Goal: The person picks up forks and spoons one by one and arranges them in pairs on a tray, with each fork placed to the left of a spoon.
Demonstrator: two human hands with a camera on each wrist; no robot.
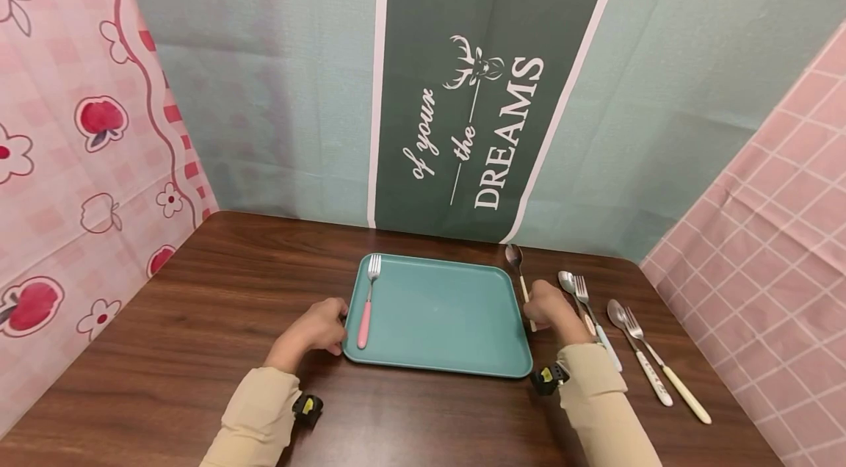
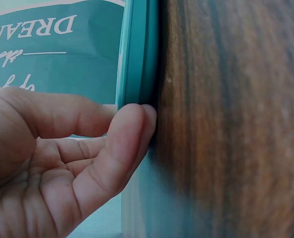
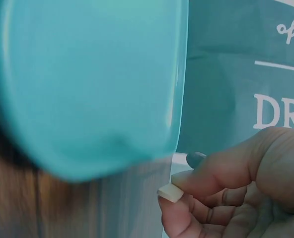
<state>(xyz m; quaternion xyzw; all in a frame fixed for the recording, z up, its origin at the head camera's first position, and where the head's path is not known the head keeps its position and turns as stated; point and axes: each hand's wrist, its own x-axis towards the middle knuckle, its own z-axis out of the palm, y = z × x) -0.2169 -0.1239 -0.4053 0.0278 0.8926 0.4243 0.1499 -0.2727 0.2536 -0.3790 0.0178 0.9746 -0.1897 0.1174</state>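
A teal rectangular tray [image 1: 436, 313] lies on the table, with a pink-handled fork [image 1: 365, 313] along its left side. My left hand [image 1: 325, 325] is at the tray's left edge. In the left wrist view its thumb and a finger pinch the tray's rim [image 2: 139, 54]. Just right of the tray, my right hand [image 1: 545, 303] pinches a spoon [image 1: 514, 256] by its cream handle. The handle's end [image 3: 170, 193] pokes out between thumb and finger in the right wrist view, and part of the bowl [image 3: 195, 158] shows behind the thumb.
Right of my right hand lie a spoon [image 1: 566, 280], a fork with a pale blue handle [image 1: 608, 348], a spoon with a patterned white handle [image 1: 653, 377] and a fork with a cream handle [image 1: 687, 393]. Printed cloth [image 1: 284, 85] hangs behind the wooden table [image 1: 218, 291].
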